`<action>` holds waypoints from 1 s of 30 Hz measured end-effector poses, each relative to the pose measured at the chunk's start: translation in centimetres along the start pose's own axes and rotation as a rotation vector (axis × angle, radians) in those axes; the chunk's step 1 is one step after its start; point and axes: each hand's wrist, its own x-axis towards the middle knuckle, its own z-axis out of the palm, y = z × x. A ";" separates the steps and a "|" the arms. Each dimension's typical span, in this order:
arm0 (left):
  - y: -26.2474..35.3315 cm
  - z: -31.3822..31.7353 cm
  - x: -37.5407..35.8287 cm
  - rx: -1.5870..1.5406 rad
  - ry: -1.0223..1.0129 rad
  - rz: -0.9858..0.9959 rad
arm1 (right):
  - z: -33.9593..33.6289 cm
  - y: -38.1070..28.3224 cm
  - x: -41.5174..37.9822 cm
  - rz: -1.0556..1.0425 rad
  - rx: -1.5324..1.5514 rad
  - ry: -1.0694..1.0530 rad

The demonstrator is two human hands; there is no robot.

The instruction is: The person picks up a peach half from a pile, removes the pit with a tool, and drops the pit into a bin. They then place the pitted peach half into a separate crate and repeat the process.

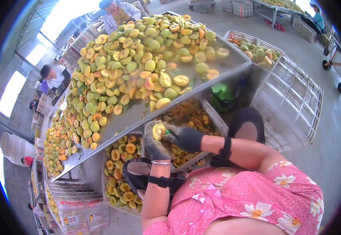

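My left hand [155, 140], in a dirty dark glove, is closed around a cut apricot half [159, 131] with its cut face up. Close beside it, my right hand [186, 138], also in a dark glove, grips a small tool with a green handle [167, 132]; its working end is at the fruit and too small to make out. Both hands are just off the edge of a metal table [139, 122] heaped with apricot halves [108, 74]. Below the hands sits a crate [217, 117] of brownish apricot pieces. At lower left, another crate [104, 188] holds hollowed halves [119, 168].
A crate of apricots [256, 53] stands right of the table, with an upturned white crate [292, 94] nearby. A green object [222, 94] lies under the table. Stacked crates [76, 207] stand at lower left. Other people [119, 15] sit around the tables.
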 end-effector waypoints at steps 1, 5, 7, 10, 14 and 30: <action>-0.2 0.5 -0.4 0.046 0.024 0.056 | 0.2 -0.1 -0.1 0.021 0.016 -0.009; -1.0 0.9 -0.8 0.284 -0.018 0.349 | 1.1 1.3 -0.1 0.123 -0.045 -0.193; -0.8 1.3 -1.3 0.478 0.003 0.483 | 1.4 1.3 -0.5 0.107 -0.009 -0.135; -0.1 1.6 -1.4 0.296 0.055 0.282 | 0.9 0.5 -0.4 0.027 0.062 -0.194; 1.6 1.3 -1.5 0.238 0.090 0.081 | 1.0 -0.4 -0.6 0.021 0.110 -0.263; 3.8 0.0 -2.3 0.038 0.044 0.067 | 0.2 -3.3 0.6 0.594 0.732 -0.618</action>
